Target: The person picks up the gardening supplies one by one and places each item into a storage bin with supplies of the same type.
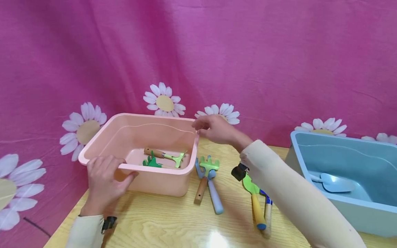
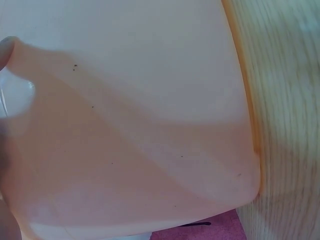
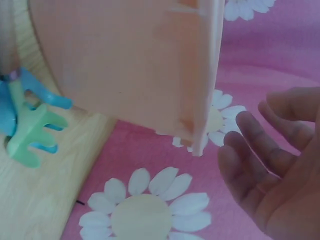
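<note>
My left hand (image 1: pixel 104 177) grips the near rim of the pink tub (image 1: pixel 161 184), its fingers bent over the edge and my thumb on the outside. My right arm (image 1: pixel 297 193) stretches far forward. My right hand (image 1: pixel 217 129) is at the far corner, fingers spread and a bit bent, just beside the rim. The tub is between my hands. Nearer me than my right fingers, a green fork (image 1: pixel 209 165) lies on the desk (image 1: pixel 164 220).
</note>
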`<state>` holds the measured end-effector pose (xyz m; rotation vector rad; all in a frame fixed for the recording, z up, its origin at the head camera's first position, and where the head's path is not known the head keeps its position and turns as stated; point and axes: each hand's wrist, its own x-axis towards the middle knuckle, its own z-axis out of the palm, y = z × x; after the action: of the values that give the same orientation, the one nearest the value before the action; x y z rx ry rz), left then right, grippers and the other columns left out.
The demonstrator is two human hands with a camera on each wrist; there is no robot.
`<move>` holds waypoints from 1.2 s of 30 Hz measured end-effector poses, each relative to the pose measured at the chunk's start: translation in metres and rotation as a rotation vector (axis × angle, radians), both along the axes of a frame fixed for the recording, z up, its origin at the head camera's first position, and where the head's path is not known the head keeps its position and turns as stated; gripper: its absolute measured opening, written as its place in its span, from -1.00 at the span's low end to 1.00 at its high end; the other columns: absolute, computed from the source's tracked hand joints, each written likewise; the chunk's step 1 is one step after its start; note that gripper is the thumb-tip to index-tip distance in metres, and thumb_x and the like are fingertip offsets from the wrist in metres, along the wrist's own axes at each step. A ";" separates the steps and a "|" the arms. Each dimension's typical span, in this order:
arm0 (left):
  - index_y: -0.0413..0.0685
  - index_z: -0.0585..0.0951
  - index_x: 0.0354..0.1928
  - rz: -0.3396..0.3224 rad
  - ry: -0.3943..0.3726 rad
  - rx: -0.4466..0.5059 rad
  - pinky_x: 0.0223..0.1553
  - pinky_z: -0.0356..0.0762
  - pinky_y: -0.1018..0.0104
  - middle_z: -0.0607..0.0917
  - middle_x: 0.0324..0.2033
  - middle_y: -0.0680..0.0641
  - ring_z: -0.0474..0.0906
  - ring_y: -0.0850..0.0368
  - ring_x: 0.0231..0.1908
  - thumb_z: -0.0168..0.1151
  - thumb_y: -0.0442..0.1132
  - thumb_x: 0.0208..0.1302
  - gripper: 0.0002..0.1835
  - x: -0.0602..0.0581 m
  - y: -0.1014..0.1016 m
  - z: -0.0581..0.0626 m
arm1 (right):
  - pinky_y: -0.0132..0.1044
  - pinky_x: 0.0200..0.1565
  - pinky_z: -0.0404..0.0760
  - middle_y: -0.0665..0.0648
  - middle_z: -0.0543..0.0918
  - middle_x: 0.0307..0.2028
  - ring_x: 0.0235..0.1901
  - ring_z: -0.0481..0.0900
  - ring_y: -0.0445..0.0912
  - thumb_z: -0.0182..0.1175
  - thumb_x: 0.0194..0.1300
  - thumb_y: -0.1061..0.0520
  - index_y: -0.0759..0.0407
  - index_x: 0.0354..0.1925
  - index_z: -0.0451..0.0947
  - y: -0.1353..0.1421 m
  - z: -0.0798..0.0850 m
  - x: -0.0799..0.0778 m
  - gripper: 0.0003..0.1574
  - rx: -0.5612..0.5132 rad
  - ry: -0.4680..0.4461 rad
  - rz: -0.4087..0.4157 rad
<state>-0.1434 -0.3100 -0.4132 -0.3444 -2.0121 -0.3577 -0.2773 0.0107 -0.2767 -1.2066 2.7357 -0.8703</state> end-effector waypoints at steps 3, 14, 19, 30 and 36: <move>-0.16 0.59 -0.37 -0.003 -0.002 0.004 -0.06 0.17 -0.12 0.57 -0.53 -0.12 0.43 -0.17 -0.35 0.13 0.40 0.21 -0.33 0.000 0.001 0.000 | -0.08 0.01 0.65 0.22 0.77 -0.16 -0.14 0.71 0.02 0.16 0.25 0.29 0.27 -0.04 0.66 0.012 -0.007 0.007 -0.69 -0.012 0.030 -0.014; -0.18 0.60 -0.37 -0.008 0.010 0.000 -0.09 0.17 -0.14 0.59 -0.52 -0.15 0.43 -0.19 -0.34 0.14 0.38 0.21 -0.34 0.003 0.000 0.001 | -0.19 -0.09 0.64 0.17 0.75 -0.16 -0.18 0.70 -0.04 0.18 0.30 0.19 0.23 0.02 0.63 0.039 -0.032 0.037 -0.66 0.084 -0.066 -0.089; -0.19 0.60 -0.37 -0.012 0.010 -0.008 -0.11 0.17 -0.13 0.59 -0.52 -0.15 0.43 -0.19 -0.35 0.13 0.38 0.22 -0.34 0.002 0.001 0.002 | -0.23 -0.16 0.62 0.17 0.74 -0.18 -0.22 0.68 -0.06 0.17 0.30 0.19 0.26 0.01 0.62 0.050 -0.048 0.043 -0.67 0.114 -0.086 -0.123; -0.19 0.59 -0.38 -0.013 0.015 0.000 -0.11 0.17 -0.15 0.58 -0.53 -0.15 0.42 -0.20 -0.36 0.14 0.37 0.22 -0.34 0.003 0.001 0.002 | -0.05 0.01 0.59 0.26 0.72 -0.10 -0.07 0.66 0.09 0.29 0.23 0.18 0.25 0.02 0.60 0.059 -0.089 0.051 -0.63 0.157 -0.158 -0.210; -0.19 0.60 -0.37 -0.020 0.015 0.003 -0.09 0.18 -0.15 0.59 -0.52 -0.16 0.42 -0.20 -0.36 0.14 0.37 0.22 -0.34 0.001 0.002 0.001 | -0.06 -0.02 0.58 0.24 0.72 -0.15 -0.11 0.66 0.08 0.32 0.19 0.20 0.26 -0.01 0.60 0.058 -0.110 0.061 -0.63 0.156 -0.204 -0.259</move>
<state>-0.1421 -0.3079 -0.4122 -0.3649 -1.9941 -0.3694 -0.2166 0.0689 -0.3869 -0.7063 2.7658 -0.7342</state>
